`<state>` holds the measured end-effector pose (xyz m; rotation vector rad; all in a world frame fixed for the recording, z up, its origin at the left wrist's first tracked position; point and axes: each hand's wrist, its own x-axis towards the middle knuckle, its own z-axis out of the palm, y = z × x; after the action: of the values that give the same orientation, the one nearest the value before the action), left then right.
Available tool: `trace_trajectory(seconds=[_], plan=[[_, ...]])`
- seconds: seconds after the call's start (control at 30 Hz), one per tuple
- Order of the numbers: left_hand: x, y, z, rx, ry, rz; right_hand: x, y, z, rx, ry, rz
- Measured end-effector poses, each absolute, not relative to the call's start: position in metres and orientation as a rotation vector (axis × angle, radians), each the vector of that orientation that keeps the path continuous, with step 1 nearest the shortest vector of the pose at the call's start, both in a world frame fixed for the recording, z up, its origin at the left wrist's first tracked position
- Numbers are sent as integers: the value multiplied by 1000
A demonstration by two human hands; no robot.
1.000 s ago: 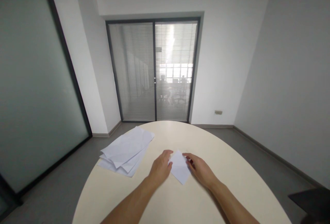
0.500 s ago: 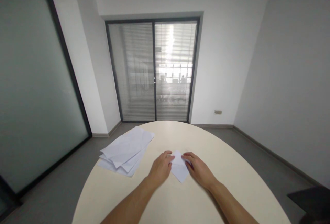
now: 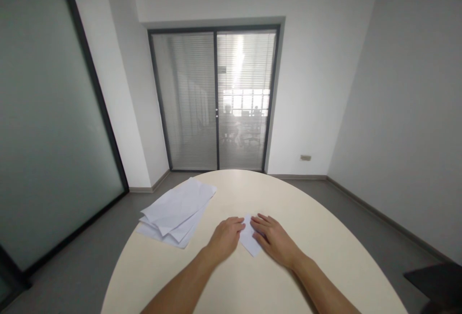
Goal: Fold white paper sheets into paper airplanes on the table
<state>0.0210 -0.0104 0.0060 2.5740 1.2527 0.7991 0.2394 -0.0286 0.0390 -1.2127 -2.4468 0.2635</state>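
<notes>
A small folded piece of white paper (image 3: pixel 250 242) lies on the table between my hands, one pointed corner toward me. My left hand (image 3: pixel 226 234) is at its left edge, fingers close together with the tips and thumb on the paper. My right hand (image 3: pixel 275 238) rests flat over the paper's right side, fingers stretched out and a little apart, thumb spread below them. The fingers hide parts of both side edges.
A loose stack of creased white sheets (image 3: pixel 180 208) lies on the left of the round cream table (image 3: pixel 231 285). Beyond stand a glazed door with blinds (image 3: pixel 184 111) and white walls. A dark flat object (image 3: pixel 438 278) shows at the lower right.
My right hand has shifted slightly left and flattened, covering more of the paper's right side. The paper looks narrower. My left fingers have drawn together and lowered a little.
</notes>
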Motion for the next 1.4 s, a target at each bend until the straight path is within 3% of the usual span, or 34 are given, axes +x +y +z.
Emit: trace_trajectory(seconds=[0.33, 1.0, 1.4], plan=[[21, -17, 16, 2622, 1115, 845, 236, -32, 29, -1317, -2547, 549], [16, -23, 12, 2747, 1213, 259, 241, -32, 28, -1512, -2530, 465], [16, -27, 19, 2778, 1157, 275, 244, -32, 32, -1472, -2541, 475]])
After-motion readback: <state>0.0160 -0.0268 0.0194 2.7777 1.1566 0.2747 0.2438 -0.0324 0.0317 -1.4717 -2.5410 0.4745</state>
